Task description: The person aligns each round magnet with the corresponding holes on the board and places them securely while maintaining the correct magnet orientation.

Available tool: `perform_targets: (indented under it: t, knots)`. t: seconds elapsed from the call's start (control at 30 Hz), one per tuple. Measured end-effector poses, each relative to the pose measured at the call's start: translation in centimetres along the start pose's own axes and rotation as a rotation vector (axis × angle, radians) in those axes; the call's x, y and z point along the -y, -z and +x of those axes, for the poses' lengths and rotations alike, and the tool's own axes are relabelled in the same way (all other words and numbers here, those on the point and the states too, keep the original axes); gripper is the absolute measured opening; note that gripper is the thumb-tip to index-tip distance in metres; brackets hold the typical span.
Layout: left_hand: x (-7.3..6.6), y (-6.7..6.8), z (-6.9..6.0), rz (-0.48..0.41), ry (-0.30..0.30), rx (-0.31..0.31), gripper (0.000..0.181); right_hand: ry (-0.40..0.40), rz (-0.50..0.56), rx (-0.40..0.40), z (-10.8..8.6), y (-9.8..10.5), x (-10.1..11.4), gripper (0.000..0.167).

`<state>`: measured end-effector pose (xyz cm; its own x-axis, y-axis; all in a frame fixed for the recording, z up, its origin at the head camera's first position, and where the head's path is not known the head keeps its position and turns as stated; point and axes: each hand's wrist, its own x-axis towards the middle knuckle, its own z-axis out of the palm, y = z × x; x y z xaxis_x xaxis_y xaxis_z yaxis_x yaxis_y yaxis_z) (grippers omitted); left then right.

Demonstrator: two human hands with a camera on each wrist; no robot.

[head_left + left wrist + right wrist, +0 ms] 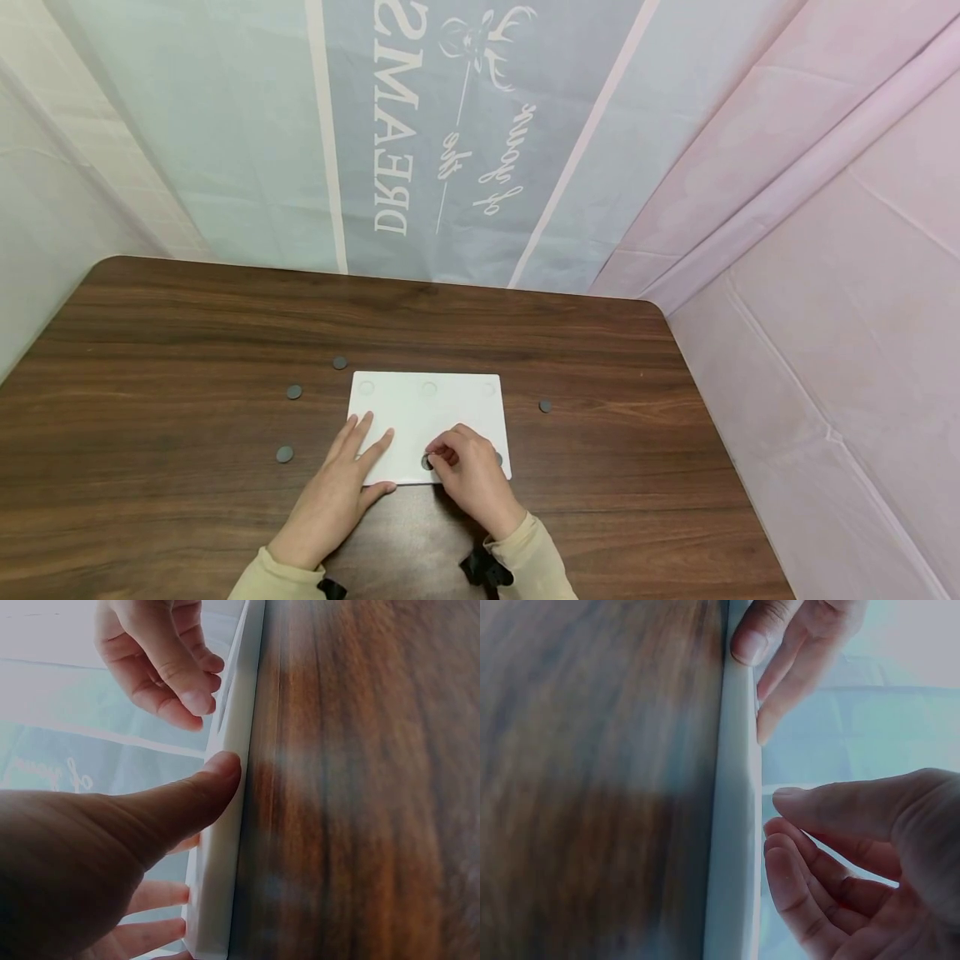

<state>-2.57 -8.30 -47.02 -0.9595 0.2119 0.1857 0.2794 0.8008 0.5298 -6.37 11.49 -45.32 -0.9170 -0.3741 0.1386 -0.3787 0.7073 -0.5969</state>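
Note:
A white rectangular board (pixel 408 417) lies flat on the table, with shallow round recesses along its far edge. My left hand (pixel 330 498) rests on its left part, fingers spread and thumb at the near edge; the left wrist view shows that thumb (pixel 223 765) against the board's side. At the middle of the near edge, my right hand (pixel 476 479) pinches a dark grey disc (pixel 427 462) with bent fingers, low over the board. Another grey disc (pixel 498 458) shows at the near right corner, partly behind this hand. Neither wrist view shows the pinched disc.
Three loose grey discs (pixel 340 362) (pixel 294 392) (pixel 285 454) lie on the brown wooden table (pixel 165 417) left of the board, and one more disc (pixel 545 406) lies to its right. A printed cloth (pixel 465 167) hangs behind the table's far edge.

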Motion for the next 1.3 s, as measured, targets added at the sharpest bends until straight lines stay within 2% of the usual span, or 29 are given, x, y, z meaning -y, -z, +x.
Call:
perform_targets:
  t: [0.23, 0.67, 1.03, 1.3]
  knots:
    - [0.0, 0.0, 0.0, -0.001, 0.002, -0.011, 0.06, 0.002, 0.006, -0.054, -0.2, 0.7, -0.6, 0.006]
    - [-0.1, 0.0, -0.1, 0.008, -0.019, -0.039, 0.061, -0.035, -0.007, -0.077, -0.8, 1.9, -1.9, 0.006]
    - [-0.1, 0.1, 0.0, -0.005, 0.008, -0.011, 0.06, -0.094, -0.017, -0.102, -1.3, 2.8, -2.9, 0.006]
    - [-0.1, 0.1, -0.1, -0.006, 0.007, -0.01, 0.06, -0.107, -0.047, -0.118, -1.5, 3.1, -3.4, 0.006]
